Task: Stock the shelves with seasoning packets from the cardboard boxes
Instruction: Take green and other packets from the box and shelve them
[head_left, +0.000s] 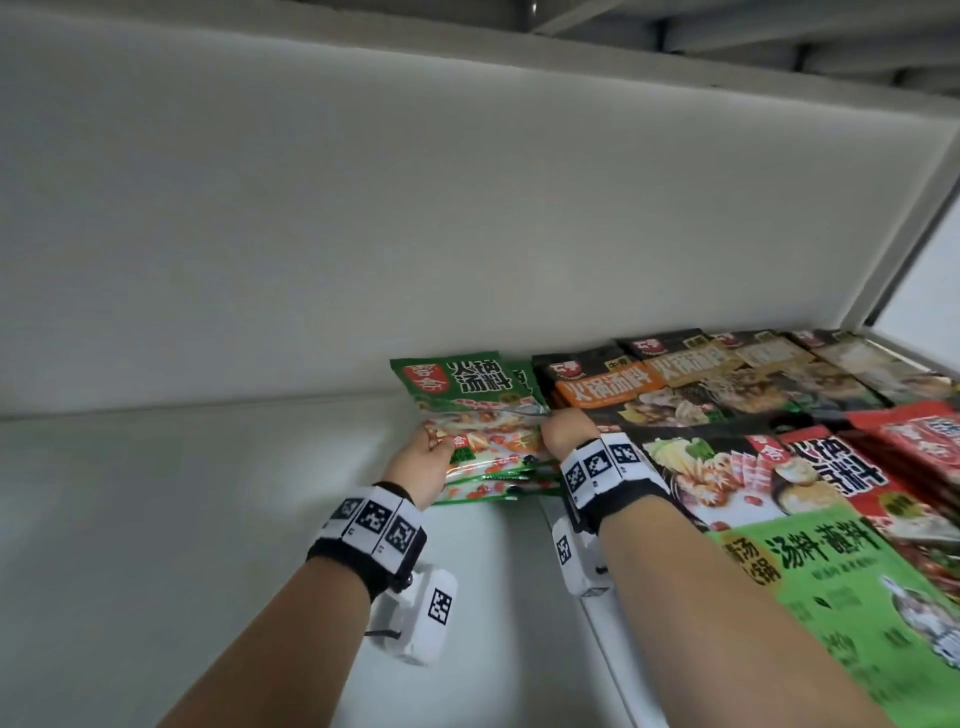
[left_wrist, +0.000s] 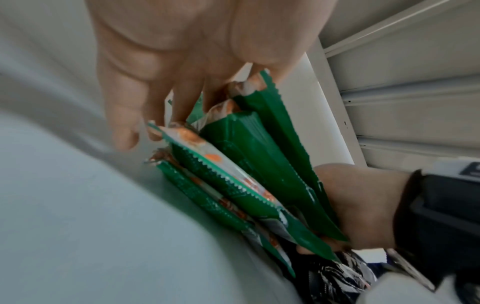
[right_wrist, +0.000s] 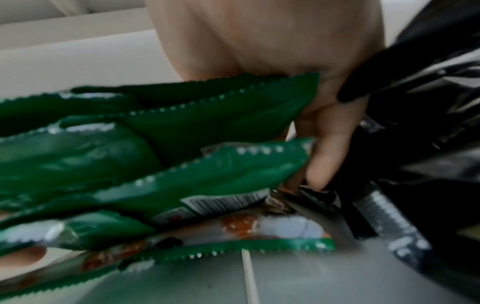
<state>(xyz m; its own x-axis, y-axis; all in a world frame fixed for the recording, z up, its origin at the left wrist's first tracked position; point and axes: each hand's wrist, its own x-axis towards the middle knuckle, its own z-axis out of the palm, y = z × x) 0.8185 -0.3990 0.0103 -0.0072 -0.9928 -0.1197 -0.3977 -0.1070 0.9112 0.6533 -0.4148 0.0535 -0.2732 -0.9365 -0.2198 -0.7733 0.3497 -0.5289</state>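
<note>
Green seasoning packets (head_left: 483, 447), serrated edges fanned, lie stacked on the shelf (head_left: 208, 493) gripped between left hand (head_left: 421, 465) and right hand (head_left: 566, 431), dark packets (head_left: 675, 384) abutting rightward, bare shelf leftward.
</note>
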